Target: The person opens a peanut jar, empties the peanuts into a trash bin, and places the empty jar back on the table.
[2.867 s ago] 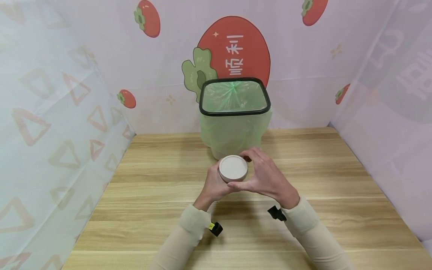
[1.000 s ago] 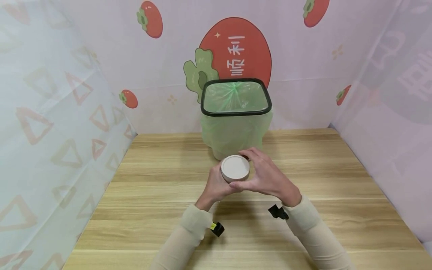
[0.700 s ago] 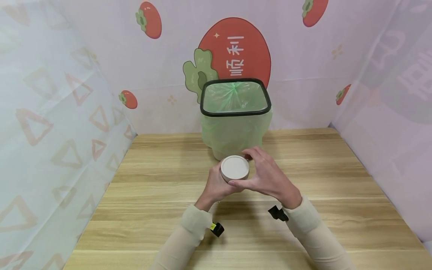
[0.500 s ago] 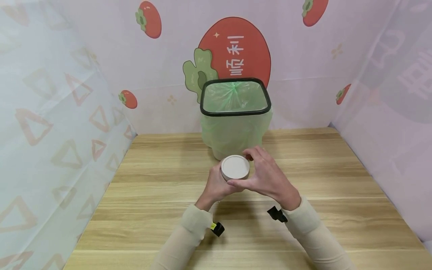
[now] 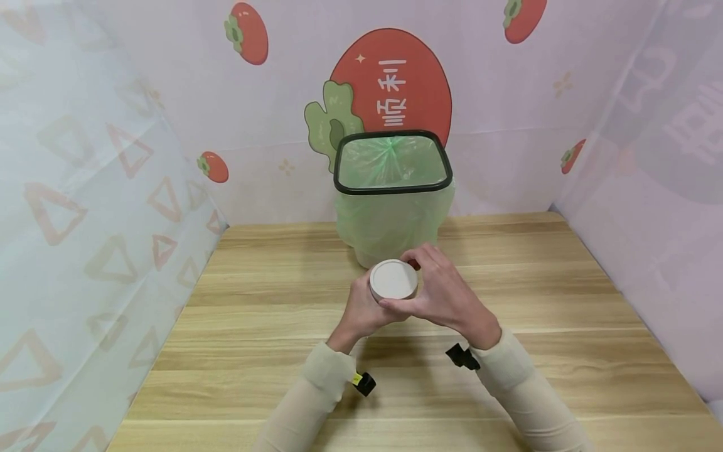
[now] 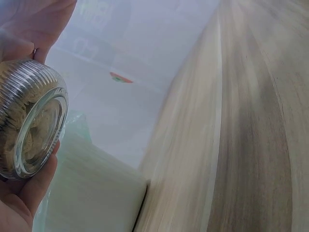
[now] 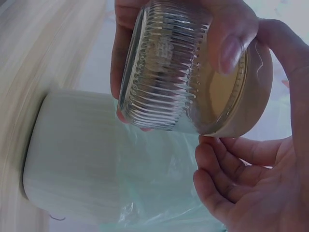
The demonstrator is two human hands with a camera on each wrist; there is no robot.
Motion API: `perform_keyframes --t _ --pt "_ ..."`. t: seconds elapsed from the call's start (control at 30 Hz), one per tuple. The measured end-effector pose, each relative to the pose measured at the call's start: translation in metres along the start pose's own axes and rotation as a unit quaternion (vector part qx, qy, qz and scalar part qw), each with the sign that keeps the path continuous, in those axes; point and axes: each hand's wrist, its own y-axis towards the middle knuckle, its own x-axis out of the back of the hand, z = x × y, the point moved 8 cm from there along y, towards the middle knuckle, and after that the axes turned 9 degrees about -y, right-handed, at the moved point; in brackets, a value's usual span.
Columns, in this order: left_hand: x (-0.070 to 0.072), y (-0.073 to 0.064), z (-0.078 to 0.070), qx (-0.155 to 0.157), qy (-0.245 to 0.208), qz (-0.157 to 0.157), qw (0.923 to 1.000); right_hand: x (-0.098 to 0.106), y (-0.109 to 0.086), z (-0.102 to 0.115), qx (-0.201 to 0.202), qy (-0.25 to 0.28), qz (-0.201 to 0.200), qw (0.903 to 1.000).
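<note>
Gripping the jar (image 7: 159, 77) above the table (image 5: 226, 351), in front of the bin (image 5: 367, 258) near the far edge, the left hand (image 5: 363, 307) curls round it while the right hand (image 5: 449, 292) pinches the lid (image 5: 393, 280). The right hand's hold has just shifted slightly; the lid remains on, so work on it seems unfinished.

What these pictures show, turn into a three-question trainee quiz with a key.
1. True or false: the ribbed glass jar is held up off the wooden table.
2. Multiple choice: what colour is the bag lining the waste bin? A) black B) green C) red
3. Short answer: which hand is around the off-white lid?

Key: 1. True. 2. B. 3. The right hand; the left hand holds the glass below.
</note>
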Motion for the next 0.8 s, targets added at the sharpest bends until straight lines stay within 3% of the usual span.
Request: perform_keyframes --t 0.27,0.8 --pt "-0.0025 -0.0002 0.0010 0.010 -0.006 0.008 0.9999 -0.0005 0.0014 -0.0028 0.002 0.031 0.028 0.9991" --pt "-0.0010 -0.0006 -0.0038 -0.005 -0.011 0.010 0.9999 0.0006 0.0038 -0.0002 0.023 0.054 0.067 0.9960"
